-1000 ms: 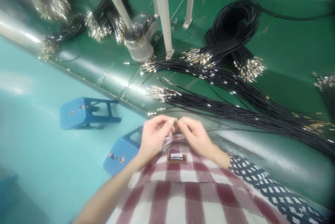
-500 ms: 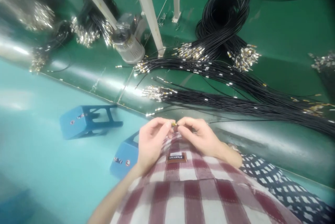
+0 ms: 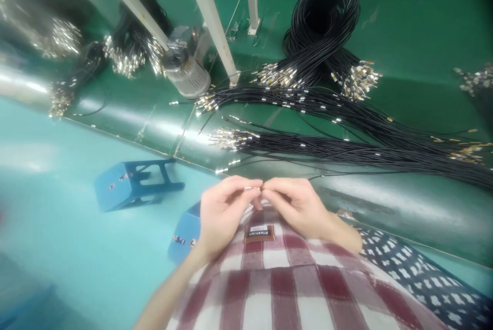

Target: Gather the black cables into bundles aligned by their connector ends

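In front of the checked apron, my left hand (image 3: 223, 212) pinches a small cable connector (image 3: 253, 188) between thumb and forefinger; its pale end shows. My right hand (image 3: 302, 206) is closed in a pinch at the connector's other side, fingertips touching those of the left. A thin black cable (image 3: 354, 172) runs from behind the right hand toward the right along the bench; its stretch inside the fingers is hidden. Just beyond the hands lies a bundle of black cables (image 3: 327, 147) with metal-tipped ends pointing left.
A second cable bundle (image 3: 277, 94) and a coiled one (image 3: 323, 16) lie farther back on the green bench (image 3: 404, 47). A pale heat-gun-like tool (image 3: 188, 75) stands by white posts (image 3: 210, 16). Blue stools (image 3: 115, 186) are on the floor at left.
My fingertips have come together around the connector. Its gold-coloured part, visible before, is now covered, and a whitish end shows by the left fingers. The view has shifted slightly.
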A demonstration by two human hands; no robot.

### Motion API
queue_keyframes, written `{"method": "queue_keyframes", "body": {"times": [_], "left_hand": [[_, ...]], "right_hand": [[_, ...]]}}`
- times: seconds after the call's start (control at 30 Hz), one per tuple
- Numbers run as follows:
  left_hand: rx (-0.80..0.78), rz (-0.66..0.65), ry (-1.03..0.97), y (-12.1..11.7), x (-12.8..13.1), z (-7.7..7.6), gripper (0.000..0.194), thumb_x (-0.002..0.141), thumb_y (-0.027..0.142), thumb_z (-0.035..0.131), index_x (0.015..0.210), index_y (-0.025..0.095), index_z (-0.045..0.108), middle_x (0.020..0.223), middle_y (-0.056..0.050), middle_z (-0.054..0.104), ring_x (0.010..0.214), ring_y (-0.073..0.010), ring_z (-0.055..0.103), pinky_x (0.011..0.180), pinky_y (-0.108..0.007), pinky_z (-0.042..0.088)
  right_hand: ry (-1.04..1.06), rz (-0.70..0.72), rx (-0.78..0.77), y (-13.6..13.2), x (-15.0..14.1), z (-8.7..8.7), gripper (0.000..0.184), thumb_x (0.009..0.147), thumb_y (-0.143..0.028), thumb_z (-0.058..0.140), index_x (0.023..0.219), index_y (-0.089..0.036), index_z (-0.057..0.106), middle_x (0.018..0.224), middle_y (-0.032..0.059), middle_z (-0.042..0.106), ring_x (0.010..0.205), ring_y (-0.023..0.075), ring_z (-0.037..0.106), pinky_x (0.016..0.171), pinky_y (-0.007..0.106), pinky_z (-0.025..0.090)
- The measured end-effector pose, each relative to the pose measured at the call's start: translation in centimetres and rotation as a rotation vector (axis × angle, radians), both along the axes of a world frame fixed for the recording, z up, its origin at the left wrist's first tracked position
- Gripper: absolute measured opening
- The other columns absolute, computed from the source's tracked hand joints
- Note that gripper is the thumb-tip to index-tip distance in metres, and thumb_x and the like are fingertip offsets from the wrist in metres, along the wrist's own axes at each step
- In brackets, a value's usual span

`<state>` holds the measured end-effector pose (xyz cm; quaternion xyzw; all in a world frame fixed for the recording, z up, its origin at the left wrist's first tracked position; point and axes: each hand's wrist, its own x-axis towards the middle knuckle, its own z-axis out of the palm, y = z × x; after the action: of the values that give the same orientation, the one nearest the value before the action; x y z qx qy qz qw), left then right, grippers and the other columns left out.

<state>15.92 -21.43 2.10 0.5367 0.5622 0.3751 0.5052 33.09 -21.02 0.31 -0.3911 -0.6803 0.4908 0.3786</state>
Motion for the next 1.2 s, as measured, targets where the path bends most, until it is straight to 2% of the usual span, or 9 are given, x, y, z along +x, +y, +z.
{"method": "queue_keyframes", "body": {"times": [0.23, 0.37, 0.53, 0.63, 0.73, 0.83, 0.97, 1.07, 1.2], "left_hand": [[0.18, 0.0, 0.127, -0.3, -0.7, 0.7, 0.004, 0.071, 0.02, 0.076, 0.071, 0.022, 0.073, 0.064, -0.001, 0.067, 0.061, -0.0155, 0.061, 0.063, -0.03, 0.051], [0.201, -0.051, 0.121, -0.3, -1.1, 1.6, 0.035, 0.071, 0.015, 0.075, 0.104, 0.027, 0.072, 0.083, -0.003, 0.072, 0.07, -0.0165, 0.064, 0.07, -0.031, 0.052], [0.279, -0.136, 0.225, -0.3, -1.1, 1.9, 0.018, 0.08, 0.014, 0.066, 0.087, 0.027, 0.076, 0.07, -0.002, 0.072, 0.069, -0.0175, 0.067, 0.069, -0.031, 0.053], [0.178, -0.112, 0.222, -0.5, -1.0, 1.3, 0.011, 0.08, 0.018, 0.067, 0.086, 0.024, 0.074, 0.063, 0.0, 0.07, 0.058, -0.0156, 0.065, 0.064, -0.03, 0.053], [0.008, -0.071, 0.086, -0.7, -1.1, 1.0, 0.003, 0.081, 0.023, 0.067, 0.083, 0.022, 0.069, 0.056, 0.001, 0.066, 0.047, -0.0141, 0.062, 0.055, -0.028, 0.052], [-0.173, -0.08, -0.093, -0.7, -1.5, 1.2, 0.012, 0.082, 0.032, 0.066, 0.084, 0.021, 0.064, 0.057, 0.001, 0.065, 0.043, -0.0144, 0.06, 0.048, -0.027, 0.049], [-0.36, -0.182, -0.181, -0.3, -1.6, 1.9, 0.038, 0.093, 0.047, 0.043, 0.074, 0.018, 0.06, 0.053, -0.001, 0.056, 0.044, -0.0127, 0.052, 0.048, -0.027, 0.046], [-0.385, -0.244, -0.12, -0.2, -1.4, 2.4, 0.036, 0.093, 0.04, 0.046, 0.067, 0.019, 0.056, 0.05, 0.001, 0.049, 0.047, -0.011, 0.048, 0.05, -0.024, 0.043], [-0.232, -0.242, 0.015, -0.5, -1.3, 2.7, 0.029, 0.095, 0.035, 0.044, 0.074, 0.02, 0.057, 0.058, 0.001, 0.053, 0.054, -0.0108, 0.05, 0.056, -0.024, 0.043]], "right_hand": [[-0.249, -0.079, 0.389, 0.1, 0.5, 0.5, 0.022, 0.098, -0.023, 0.044, 0.09, -0.017, 0.064, 0.07, 0.0021, 0.067, 0.06, 0.0122, 0.055, 0.062, 0.026, 0.04], [-0.327, -0.088, 0.462, -0.1, 0.8, 0.4, 0.023, 0.098, -0.025, 0.045, 0.09, -0.016, 0.064, 0.067, 0.0022, 0.065, 0.059, 0.0121, 0.052, 0.06, 0.027, 0.036], [-0.341, -0.082, 0.493, -0.3, 0.8, -0.1, 0.021, 0.098, -0.026, 0.047, 0.091, -0.017, 0.065, 0.066, 0.0014, 0.063, 0.058, 0.0115, 0.052, 0.059, 0.027, 0.034], [-0.345, -0.082, 0.495, -0.4, 0.9, -0.2, 0.022, 0.098, -0.026, 0.046, 0.091, -0.017, 0.064, 0.066, 0.0015, 0.063, 0.059, 0.0115, 0.052, 0.059, 0.027, 0.034], [-0.344, -0.068, 0.5, -0.3, 1.1, 0.0, 0.021, 0.098, -0.025, 0.046, 0.092, -0.017, 0.064, 0.066, 0.0006, 0.062, 0.059, 0.011, 0.051, 0.059, 0.027, 0.034], [-0.374, -0.064, 0.551, -0.3, 1.4, 0.2, 0.019, 0.097, -0.026, 0.048, 0.092, -0.017, 0.065, 0.066, 0.0005, 0.062, 0.059, 0.0109, 0.051, 0.058, 0.027, 0.032], [-0.416, -0.085, 0.657, -0.3, 1.7, 0.2, 0.016, 0.096, -0.019, 0.05, 0.096, -0.017, 0.065, 0.067, 0.0015, 0.064, 0.059, 0.0117, 0.051, 0.058, 0.028, 0.031], [-0.392, -0.09, 0.664, -0.2, 1.9, 0.2, 0.014, 0.094, -0.018, 0.053, 0.103, -0.019, 0.064, 0.072, 0.0007, 0.068, 0.062, 0.0116, 0.054, 0.061, 0.028, 0.035], [-0.325, -0.11, 0.495, 0.0, 2.3, 0.5, 0.027, 0.092, -0.03, 0.059, 0.117, -0.019, 0.058, 0.083, 0.0024, 0.072, 0.073, 0.0138, 0.062, 0.072, 0.029, 0.041]]}}
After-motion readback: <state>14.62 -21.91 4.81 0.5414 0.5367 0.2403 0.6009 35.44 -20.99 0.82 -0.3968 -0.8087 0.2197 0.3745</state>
